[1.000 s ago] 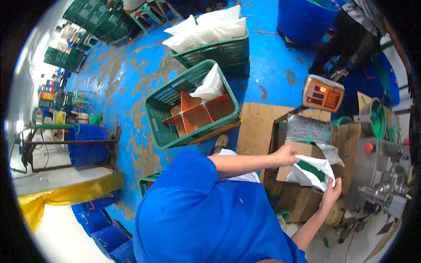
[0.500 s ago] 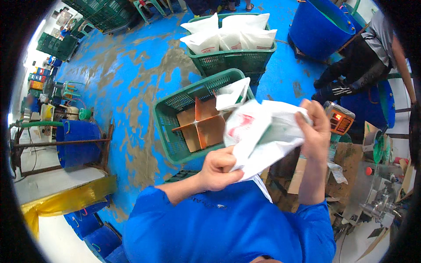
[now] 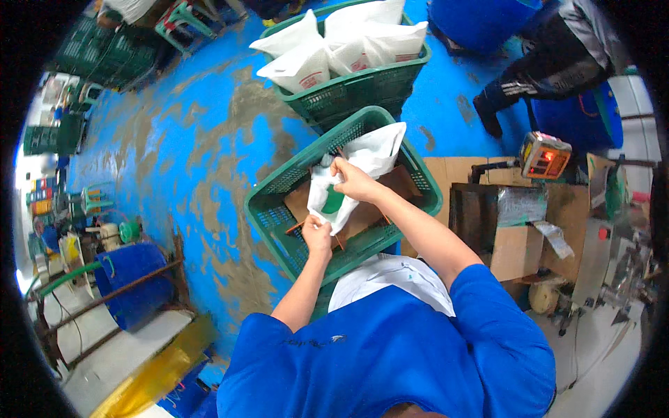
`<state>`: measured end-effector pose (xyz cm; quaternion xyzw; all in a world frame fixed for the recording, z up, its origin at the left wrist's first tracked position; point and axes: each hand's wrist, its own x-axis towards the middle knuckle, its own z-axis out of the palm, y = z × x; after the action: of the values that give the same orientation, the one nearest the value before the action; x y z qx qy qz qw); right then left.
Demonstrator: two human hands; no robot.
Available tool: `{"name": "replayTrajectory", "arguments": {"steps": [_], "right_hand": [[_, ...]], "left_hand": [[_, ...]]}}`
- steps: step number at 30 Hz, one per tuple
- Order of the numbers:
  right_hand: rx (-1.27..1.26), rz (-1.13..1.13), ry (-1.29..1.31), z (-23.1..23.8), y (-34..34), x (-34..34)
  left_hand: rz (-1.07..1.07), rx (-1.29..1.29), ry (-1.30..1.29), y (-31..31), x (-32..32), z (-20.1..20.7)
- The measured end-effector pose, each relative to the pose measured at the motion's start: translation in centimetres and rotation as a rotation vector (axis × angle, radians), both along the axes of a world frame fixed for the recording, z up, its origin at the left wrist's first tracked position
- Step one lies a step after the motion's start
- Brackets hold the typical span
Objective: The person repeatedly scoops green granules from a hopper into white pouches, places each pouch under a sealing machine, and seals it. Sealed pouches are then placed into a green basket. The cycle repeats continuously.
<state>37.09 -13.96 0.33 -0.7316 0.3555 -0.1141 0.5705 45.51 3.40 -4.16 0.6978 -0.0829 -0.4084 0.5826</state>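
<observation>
A white sack (image 3: 319, 193) hangs by its mouth between my hands, over the near green crate (image 3: 270, 216). My left hand (image 3: 318, 235) pinches the near edge of the mouth. On the far edge, my right hand (image 3: 353, 181) is closed with bent fingers. Green shows inside the opening; I cannot tell whether it is contents or lining. Another white sack (image 3: 380, 148) stands in the crate's far right part, partly behind my right hand. Brown cardboard (image 3: 364, 221) and thin divider edges show lower in the crate. My right forearm crosses its near right side.
Beyond stands a green crate (image 3: 348, 97) packed with several white sacks (image 3: 300, 70). At the right are a lit red display (image 3: 548, 161), cardboard boxes (image 3: 519, 251) and a person's dark-trousered leg (image 3: 519, 90). A blue drum (image 3: 136, 282) stands at the left.
Both hands have brought the white sack down and left, from in front of my chest into the near crate. Its mouth now faces up between them. My view has shifted slightly.
</observation>
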Motion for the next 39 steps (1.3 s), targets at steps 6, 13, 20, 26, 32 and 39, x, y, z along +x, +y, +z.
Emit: {"name": "replayTrajectory", "arguments": {"steps": [6, 13, 20, 26, 32, 39], "right_hand": [[-0.421, -0.222, 0.05, -0.3, -2.8, -2.4], [-0.425, -0.893, 0.04, 1.7, 2.3, -18.4], [-0.092, -2.282, 0.233, -5.7, 28.3, -45.8], [0.067, -3.329, -0.896, -11.9, 53.0, -53.1], [0.477, -3.236, -1.645, -20.0, 60.7, -56.4], [0.004, -2.906, -1.756, -18.4, 62.3, -50.5]], "left_hand": [[-0.177, 0.071, -0.23, -1.9, 6.2, 1.9], [-0.786, 0.39, -1.494, -7.5, 4.5, 7.0], [-0.876, -0.268, -1.438, -24.0, -9.4, 15.2], [-1.482, -0.811, -1.251, -20.9, -31.7, 15.0], [-2.313, -0.667, -1.2, -7.2, -46.5, 13.3], [-2.547, -0.506, -1.25, -1.7, -52.1, 13.7]]}}
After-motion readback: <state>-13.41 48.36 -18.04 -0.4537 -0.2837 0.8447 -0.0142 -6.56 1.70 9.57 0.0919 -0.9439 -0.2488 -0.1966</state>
